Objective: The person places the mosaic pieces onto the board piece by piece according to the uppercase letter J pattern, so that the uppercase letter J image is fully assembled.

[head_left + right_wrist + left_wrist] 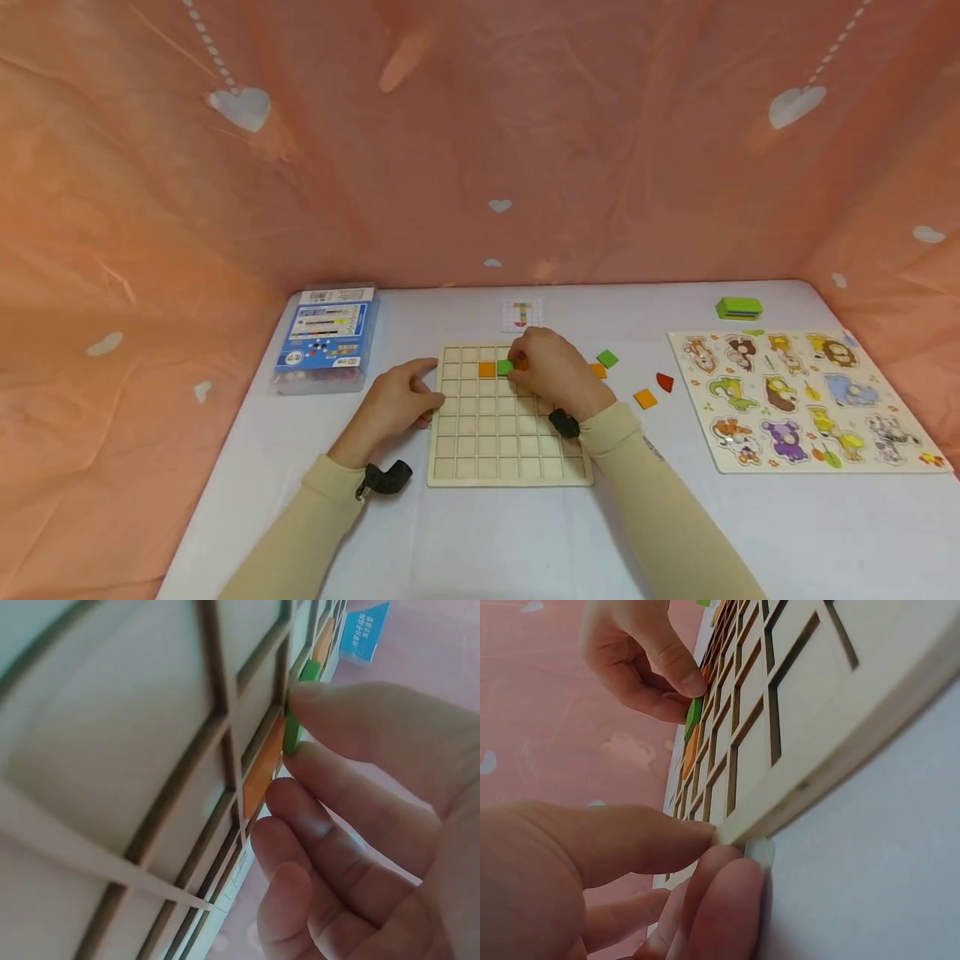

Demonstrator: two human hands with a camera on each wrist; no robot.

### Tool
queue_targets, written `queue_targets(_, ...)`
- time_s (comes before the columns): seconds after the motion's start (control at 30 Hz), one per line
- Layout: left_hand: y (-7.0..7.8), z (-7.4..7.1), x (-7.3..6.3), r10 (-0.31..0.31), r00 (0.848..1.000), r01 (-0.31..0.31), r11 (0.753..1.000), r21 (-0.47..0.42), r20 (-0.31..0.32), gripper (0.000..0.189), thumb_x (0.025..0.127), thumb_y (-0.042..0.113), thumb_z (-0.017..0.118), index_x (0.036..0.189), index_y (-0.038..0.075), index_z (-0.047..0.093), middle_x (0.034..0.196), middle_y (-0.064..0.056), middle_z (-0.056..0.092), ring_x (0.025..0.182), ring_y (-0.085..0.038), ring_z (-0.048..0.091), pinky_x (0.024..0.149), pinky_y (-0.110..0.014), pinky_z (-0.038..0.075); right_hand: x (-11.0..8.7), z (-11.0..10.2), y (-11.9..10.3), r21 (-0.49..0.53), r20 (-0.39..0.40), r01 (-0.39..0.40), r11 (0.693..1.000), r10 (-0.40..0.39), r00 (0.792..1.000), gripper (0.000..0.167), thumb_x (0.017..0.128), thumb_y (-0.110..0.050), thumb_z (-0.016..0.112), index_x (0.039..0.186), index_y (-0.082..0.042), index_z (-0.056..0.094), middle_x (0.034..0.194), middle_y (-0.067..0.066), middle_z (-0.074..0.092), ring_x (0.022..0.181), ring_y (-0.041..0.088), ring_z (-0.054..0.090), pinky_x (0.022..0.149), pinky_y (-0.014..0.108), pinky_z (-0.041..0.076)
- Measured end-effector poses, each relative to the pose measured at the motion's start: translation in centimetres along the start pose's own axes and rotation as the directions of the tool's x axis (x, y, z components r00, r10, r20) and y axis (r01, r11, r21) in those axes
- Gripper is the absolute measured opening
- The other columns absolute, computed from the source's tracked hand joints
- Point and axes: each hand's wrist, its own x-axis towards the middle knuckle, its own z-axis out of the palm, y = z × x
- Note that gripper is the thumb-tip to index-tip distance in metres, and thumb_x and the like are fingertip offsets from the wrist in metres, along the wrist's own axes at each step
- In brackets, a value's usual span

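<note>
A pale wooden grid board lies on the white table. At its left edge, my left hand pinches the rim between thumb and fingers, as the left wrist view shows. My right hand reaches over the upper part of the board and pinches a green square tile between thumb and index finger. This tile stands slightly above the grid, between two orange tiles in the same row. The left orange tile shows fully in the head view; the right orange tile is partly covered there by my fingers.
Behind the board lies a small pattern card. To the right are a loose green tile, orange tiles, a red quarter-round piece, a green block and an animal puzzle board. A blue-labelled box stands left.
</note>
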Motion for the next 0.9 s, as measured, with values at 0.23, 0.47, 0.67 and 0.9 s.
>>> queue_targets(0.23,-0.16,-0.13,0.11,-0.002,1.0,0.002,1.0,-0.029,0.015,0.068,0.097,0.012,0.076,0.16,0.01,0.05,0.087,-0.009,0.07,0.065,-0.017,0.067,0.064,-0.027,0.062,0.16,0.19,0.17,-0.012,0.004,0.011,1.0,-0.01,1.0,0.018,0.093,-0.019,0.082,0.107,-0.007,0.082,0.098,0.005,0.071,0.088,0.02,0.061,0.084,0.037,0.058)
queue_targets(0.47,-0.2,-0.27,0.33,0.002,1.0,-0.001,0.999,-0.049,0.017,0.068,0.097,0.01,0.077,0.16,0.01,0.051,0.089,-0.01,0.071,0.064,-0.015,0.068,0.063,-0.028,0.064,0.14,0.17,0.08,-0.006,0.007,0.007,1.0,-0.007,1.0,0.019,0.094,-0.02,0.083,0.108,-0.007,0.082,0.098,0.005,0.071,0.089,0.021,0.061,0.085,0.037,0.058)
queue_targets(0.67,-0.26,-0.36,0.43,0.007,1.0,-0.006,0.998,-0.069,0.02,0.068,0.096,0.008,0.077,0.159,0.008,0.052,0.087,-0.01,0.071,0.063,-0.015,0.068,0.062,-0.027,0.064,0.21,0.16,0.04,-0.022,0.003,0.013,1.0,-0.013,1.0,0.019,0.094,-0.019,0.082,0.108,-0.006,0.082,0.098,0.007,0.071,0.089,0.021,0.061,0.086,0.038,0.059)
queue_targets(0.9,-0.34,-0.35,0.5,0.01,0.999,-0.007,0.997,-0.083,0.033,0.068,0.095,0.007,0.076,0.159,0.007,0.051,0.085,-0.009,0.07,0.062,-0.014,0.067,0.062,-0.026,0.063,0.24,0.18,-0.15,-0.028,0.012,-0.007,1.0,0.007,1.0,0.019,0.094,-0.018,0.08,0.109,-0.006,0.082,0.099,0.007,0.071,0.091,0.022,0.062,0.089,0.039,0.059)
